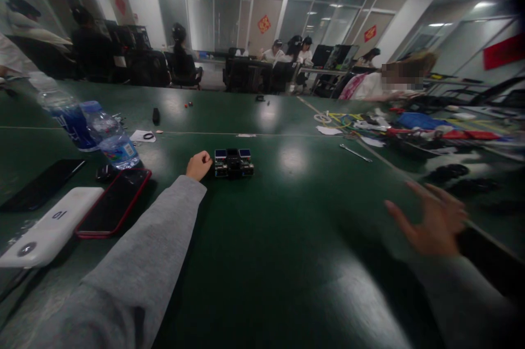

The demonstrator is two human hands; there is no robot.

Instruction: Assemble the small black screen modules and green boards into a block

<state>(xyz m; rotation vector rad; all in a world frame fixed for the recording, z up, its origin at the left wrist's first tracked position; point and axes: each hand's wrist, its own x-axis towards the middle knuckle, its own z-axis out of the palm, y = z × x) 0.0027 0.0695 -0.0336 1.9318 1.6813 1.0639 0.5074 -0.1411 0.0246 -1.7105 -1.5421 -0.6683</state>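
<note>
A green tabletop [262, 261] spreads out under a person's two hands. Between its left and right edges, nearer the far edge than the person, sits the device [233, 169], a small dark block with two little screens on top. The left hand [199, 166], in a grey sleeve [151, 239], lies right at the device's left end, fingers curled in; I cannot tell whether they grip it. The right hand [437, 220], blurred, is open and holds nothing, thumb and fingers spread above the tabletop toward its right edge. Farther off on that side lie a wrench [355, 152] and a tangle of cables [346, 121]. Toward the left edge, two bottles [112, 138] stand tilted in view, side by side; nearer the person are a red-rimmed phone [115, 204], a white pack [53, 226] beside it and a flat black slab [43, 185]. Near the bottles, a black ring [148, 136] lies on paper [138, 134]. Beyond the far edge, several people sit at desks
</note>
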